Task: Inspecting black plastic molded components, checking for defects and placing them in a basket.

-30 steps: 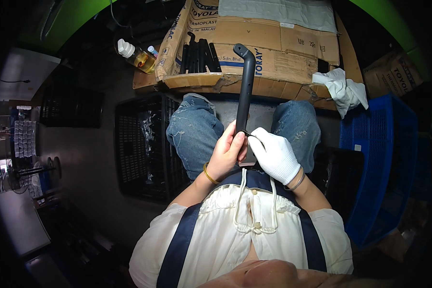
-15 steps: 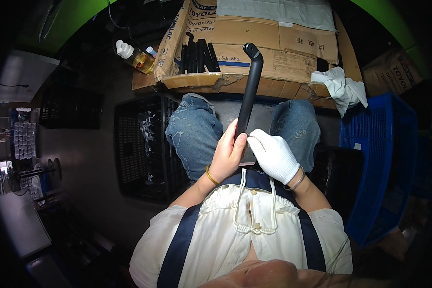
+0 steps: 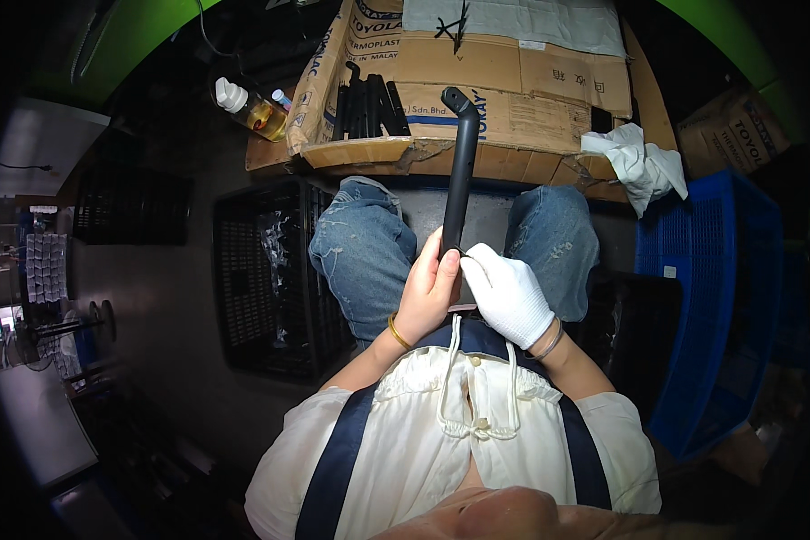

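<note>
My bare left hand [image 3: 430, 292] is wrapped round the lower part of a black plastic tube [image 3: 461, 175]. The tube stands up and away from me, and its bent upper end has a hole in it. Close against the tube's lower edge, my right hand [image 3: 513, 295], in a white knitted glove, is pinched closed. What lies between its fingertips is too small and hidden to name. Several similar black tubes [image 3: 369, 106] lean together in the left part of an open cardboard box [image 3: 549, 117] in front of my knees. A thin, spiky black shape [image 3: 456, 29] shows over the box's far part.
A grey-white cloth [image 3: 531, 22] covers the box's far side, and a crumpled white cloth [image 3: 643, 166] hangs at its right corner. Left of the box stands a bottle [image 3: 256, 112] of yellowish liquid. A black crate [image 3: 243, 279] is by my left leg, blue crates [image 3: 706, 315] at right.
The tube's bent upper end has tipped slightly left and turned. A thin, spiky black shape now shows over the box's far part. Both hands keep nearly the same place.
</note>
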Demonstrator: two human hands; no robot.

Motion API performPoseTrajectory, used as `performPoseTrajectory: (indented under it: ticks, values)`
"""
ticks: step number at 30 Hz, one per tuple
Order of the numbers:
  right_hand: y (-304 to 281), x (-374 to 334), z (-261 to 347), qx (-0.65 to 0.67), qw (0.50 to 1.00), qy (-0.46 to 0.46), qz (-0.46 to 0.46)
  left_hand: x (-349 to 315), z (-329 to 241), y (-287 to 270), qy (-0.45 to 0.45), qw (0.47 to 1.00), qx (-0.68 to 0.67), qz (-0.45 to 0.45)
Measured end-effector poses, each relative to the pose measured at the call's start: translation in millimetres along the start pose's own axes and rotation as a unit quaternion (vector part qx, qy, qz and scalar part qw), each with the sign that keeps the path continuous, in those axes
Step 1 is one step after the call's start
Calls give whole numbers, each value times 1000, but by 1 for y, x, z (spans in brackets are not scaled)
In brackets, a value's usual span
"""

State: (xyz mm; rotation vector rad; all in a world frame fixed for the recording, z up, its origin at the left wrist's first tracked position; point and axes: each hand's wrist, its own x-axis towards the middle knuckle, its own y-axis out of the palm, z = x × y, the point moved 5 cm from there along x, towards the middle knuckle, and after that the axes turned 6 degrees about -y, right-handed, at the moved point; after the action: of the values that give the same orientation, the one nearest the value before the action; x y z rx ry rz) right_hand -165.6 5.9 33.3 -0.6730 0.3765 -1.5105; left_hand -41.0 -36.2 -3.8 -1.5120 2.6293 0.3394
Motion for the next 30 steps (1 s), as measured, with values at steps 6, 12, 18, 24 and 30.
performPoseTrajectory:
  ticks: [6,12,18,24,30]
  values:
    - [-4,2,-2,6,1000,8,24,-5,2,1,-54,998,-31,16]
    - [1,-1,0,-22,1000,14,4,9,0,1,107,987,116,-30]
    - [-9,2,5,-66,988,5,-138,-6,12,7,-98,989,-105,33]
    - [-83,26,-26,68,945,49,-317,-11,17,-13,-89,986,144,4]
    - [-67,47,-40,149,977,61,-138,-15,12,-19,-37,972,203,113]
